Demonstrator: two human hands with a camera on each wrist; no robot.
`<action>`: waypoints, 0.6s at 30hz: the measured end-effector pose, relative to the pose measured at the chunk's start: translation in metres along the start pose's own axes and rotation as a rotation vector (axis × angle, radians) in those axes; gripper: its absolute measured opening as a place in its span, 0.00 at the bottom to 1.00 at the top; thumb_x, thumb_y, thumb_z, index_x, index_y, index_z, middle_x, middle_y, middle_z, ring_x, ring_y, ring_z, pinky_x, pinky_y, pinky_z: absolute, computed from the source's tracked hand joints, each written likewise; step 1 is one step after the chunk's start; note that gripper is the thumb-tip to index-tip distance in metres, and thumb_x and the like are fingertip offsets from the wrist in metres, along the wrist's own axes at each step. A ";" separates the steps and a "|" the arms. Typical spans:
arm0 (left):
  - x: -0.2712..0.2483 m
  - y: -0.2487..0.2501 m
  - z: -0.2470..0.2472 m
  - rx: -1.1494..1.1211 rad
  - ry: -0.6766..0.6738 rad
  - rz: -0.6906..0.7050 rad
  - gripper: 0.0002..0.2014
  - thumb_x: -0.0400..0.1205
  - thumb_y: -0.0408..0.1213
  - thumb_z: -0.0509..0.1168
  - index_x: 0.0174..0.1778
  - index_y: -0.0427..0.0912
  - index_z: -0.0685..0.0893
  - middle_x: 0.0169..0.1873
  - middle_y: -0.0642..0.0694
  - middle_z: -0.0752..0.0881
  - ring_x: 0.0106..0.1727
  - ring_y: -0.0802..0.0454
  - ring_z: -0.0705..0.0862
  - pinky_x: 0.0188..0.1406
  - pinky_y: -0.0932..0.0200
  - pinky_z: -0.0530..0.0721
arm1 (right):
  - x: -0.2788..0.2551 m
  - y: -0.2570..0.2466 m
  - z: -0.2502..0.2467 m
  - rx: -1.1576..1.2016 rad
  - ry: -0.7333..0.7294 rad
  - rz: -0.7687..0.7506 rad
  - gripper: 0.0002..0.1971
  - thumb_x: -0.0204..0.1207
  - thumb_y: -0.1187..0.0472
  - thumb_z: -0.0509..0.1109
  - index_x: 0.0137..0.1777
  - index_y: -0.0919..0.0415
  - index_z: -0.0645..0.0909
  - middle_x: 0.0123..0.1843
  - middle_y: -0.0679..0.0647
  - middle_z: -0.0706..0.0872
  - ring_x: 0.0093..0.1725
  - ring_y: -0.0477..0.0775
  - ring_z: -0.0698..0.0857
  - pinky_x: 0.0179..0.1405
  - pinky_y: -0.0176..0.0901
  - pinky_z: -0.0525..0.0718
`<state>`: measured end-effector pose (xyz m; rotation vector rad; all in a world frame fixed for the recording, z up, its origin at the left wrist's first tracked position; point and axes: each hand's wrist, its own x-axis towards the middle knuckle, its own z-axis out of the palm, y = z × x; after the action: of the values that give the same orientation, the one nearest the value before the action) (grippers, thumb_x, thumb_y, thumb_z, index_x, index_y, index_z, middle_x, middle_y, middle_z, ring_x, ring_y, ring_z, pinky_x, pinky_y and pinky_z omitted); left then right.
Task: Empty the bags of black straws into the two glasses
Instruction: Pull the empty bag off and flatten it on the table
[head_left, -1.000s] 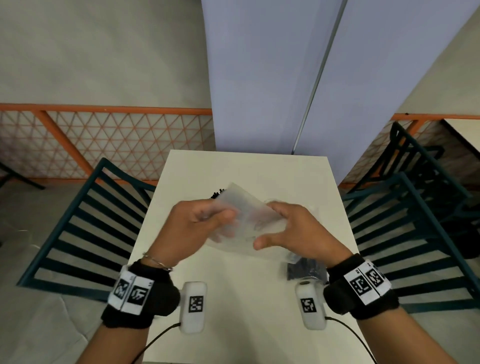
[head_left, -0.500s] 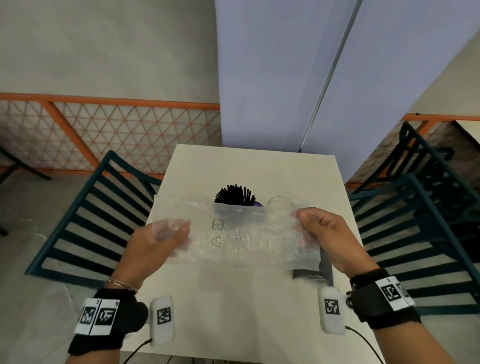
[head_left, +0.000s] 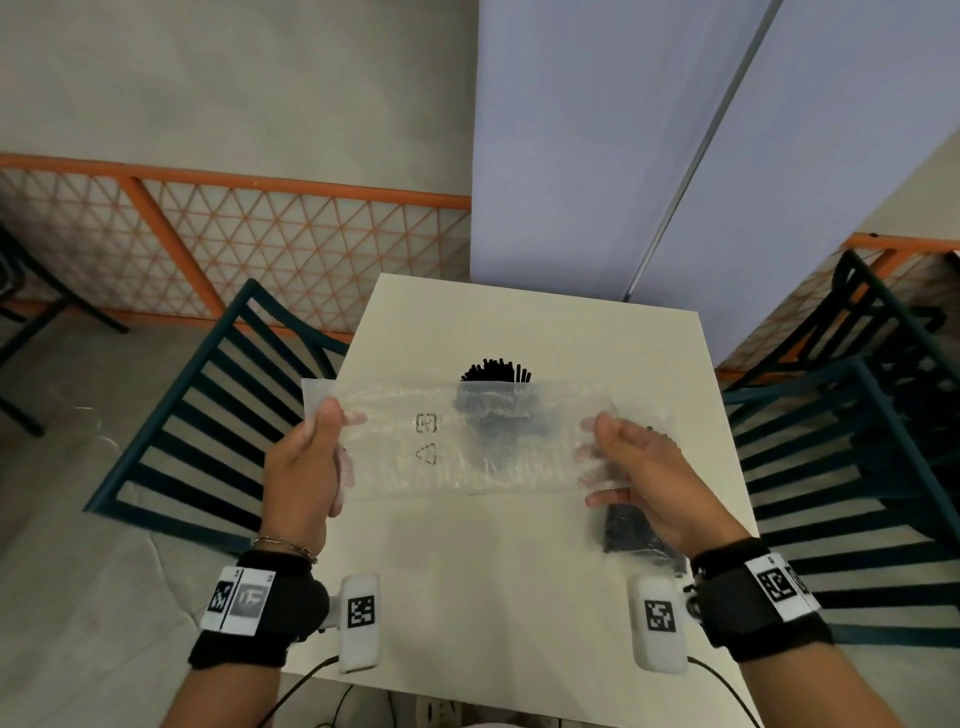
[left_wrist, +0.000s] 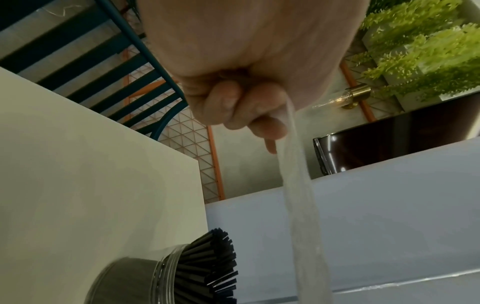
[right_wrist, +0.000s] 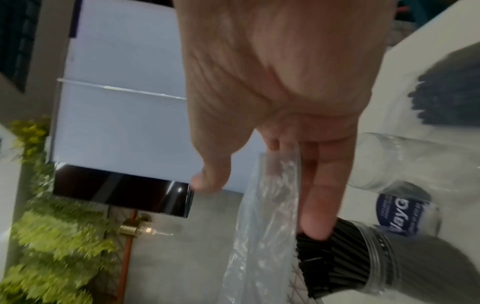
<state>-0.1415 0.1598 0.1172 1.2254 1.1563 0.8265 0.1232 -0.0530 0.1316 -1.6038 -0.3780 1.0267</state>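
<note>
Overhead, both hands (head_left: 306, 467) (head_left: 644, 467) pinch crinkly clear empty bag (head_left: 457, 441), stretched flat.

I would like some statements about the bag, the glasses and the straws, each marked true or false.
1. Both hands hold the clear bag stretched between them. True.
2. The bag in the hands is full of straws. False: it looks empty.
3. One glass is packed with black straws. True.
4. The second glass is also full of straws. False: it is empty.
5. A bag of straws lies on the table near the right hand. True.
6. The left hand rests flat on the table. False: it grips the bag's end.
</note>
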 end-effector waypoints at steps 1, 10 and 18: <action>0.001 -0.001 -0.003 0.000 -0.009 0.023 0.21 0.92 0.57 0.62 0.42 0.52 0.94 0.19 0.45 0.75 0.19 0.50 0.67 0.19 0.61 0.64 | -0.001 0.007 0.000 -0.020 -0.043 0.010 0.22 0.72 0.45 0.79 0.60 0.57 0.90 0.48 0.56 0.95 0.41 0.55 0.93 0.41 0.49 0.94; 0.000 -0.031 -0.039 0.360 0.122 0.191 0.20 0.91 0.51 0.65 0.32 0.54 0.86 0.22 0.39 0.83 0.17 0.58 0.76 0.13 0.65 0.75 | 0.009 0.029 0.012 -0.064 0.041 -0.069 0.04 0.76 0.70 0.81 0.49 0.66 0.93 0.40 0.59 0.95 0.38 0.53 0.93 0.37 0.40 0.93; -0.005 -0.110 -0.121 0.589 -0.205 -0.275 0.35 0.68 0.58 0.87 0.71 0.60 0.85 0.60 0.53 0.92 0.64 0.44 0.90 0.67 0.43 0.89 | 0.015 0.025 0.047 -0.454 -0.143 -0.109 0.03 0.78 0.69 0.82 0.48 0.63 0.95 0.43 0.63 0.96 0.36 0.50 0.90 0.37 0.41 0.92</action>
<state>-0.2704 0.1664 0.0166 1.5363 1.4067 0.1415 0.0887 -0.0207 0.1030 -1.8886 -0.8342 1.0210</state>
